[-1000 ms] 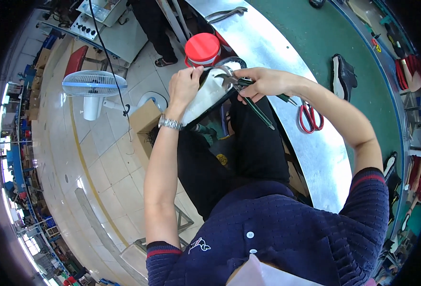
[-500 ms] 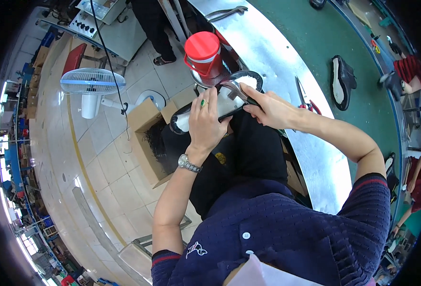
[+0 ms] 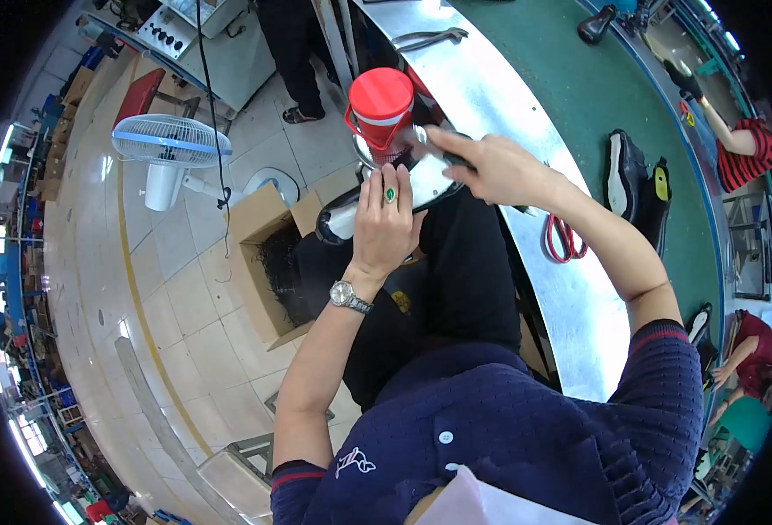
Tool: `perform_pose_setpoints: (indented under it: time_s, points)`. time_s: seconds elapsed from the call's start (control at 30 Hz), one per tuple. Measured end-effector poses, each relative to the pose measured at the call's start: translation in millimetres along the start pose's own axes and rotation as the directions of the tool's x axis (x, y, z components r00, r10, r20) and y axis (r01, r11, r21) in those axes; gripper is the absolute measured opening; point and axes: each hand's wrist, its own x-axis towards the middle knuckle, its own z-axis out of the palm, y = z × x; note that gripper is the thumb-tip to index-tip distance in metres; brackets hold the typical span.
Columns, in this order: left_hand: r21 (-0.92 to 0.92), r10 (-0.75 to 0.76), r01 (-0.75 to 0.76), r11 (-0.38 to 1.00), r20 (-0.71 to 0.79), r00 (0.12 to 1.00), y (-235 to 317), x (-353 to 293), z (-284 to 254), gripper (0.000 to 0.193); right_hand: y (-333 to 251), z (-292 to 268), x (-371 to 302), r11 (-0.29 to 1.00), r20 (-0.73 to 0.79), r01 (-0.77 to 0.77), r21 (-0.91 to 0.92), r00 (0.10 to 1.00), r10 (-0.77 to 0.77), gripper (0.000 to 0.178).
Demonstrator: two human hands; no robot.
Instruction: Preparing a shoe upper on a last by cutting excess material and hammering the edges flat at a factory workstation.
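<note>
A shoe [image 3: 344, 222] lies sole up across my lap, its pale underside framed by a black edge. My left hand [image 3: 386, 213] is closed over its middle, fingers pressed on the pale bottom. My right hand [image 3: 501, 169] grips the dark handle of a metal-headed hand tool [image 3: 418, 138] above the shoe's far end. Motion blurs the tool's head, so its exact kind cannot be made out. Part of the far end is hidden behind my right hand.
Right of me is a metal bench [image 3: 569, 297] with red-handled scissors [image 3: 564, 240] and pliers [image 3: 429, 38]. Beyond it, a green belt [image 3: 569, 96] carries black shoes [image 3: 627, 175]. Ahead is a red-lidded jug [image 3: 380, 96]. Left are a cardboard box [image 3: 259, 262] and a fan [image 3: 169, 140].
The tool has risen off the shoe's bottom and now blurs above it. My left hand still holds the shoe. A second black shoe now shows beside the one on the belt.
</note>
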Motion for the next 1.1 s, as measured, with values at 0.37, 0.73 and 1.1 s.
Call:
perform_pose_setpoints:
  time_s: [0.37,0.73,1.1]
  points:
    - [0.06,-0.064,0.066,0.996,-0.036,0.997,6,6,1,0.068,3,12,6,0.896,-0.208,-0.154,0.417,0.944,0.258,0.055]
    - [0.029,-0.105,0.107,0.994,-0.045,0.993,8,9,5,0.066,1,6,15,0.991,-0.037,-0.13,0.043,0.991,0.132,0.055]
    - [-0.009,-0.136,0.136,0.991,-0.04,0.99,6,6,6,0.065,-23,5,16,0.999,-0.137,0.006,-0.052,0.99,-0.013,0.056]
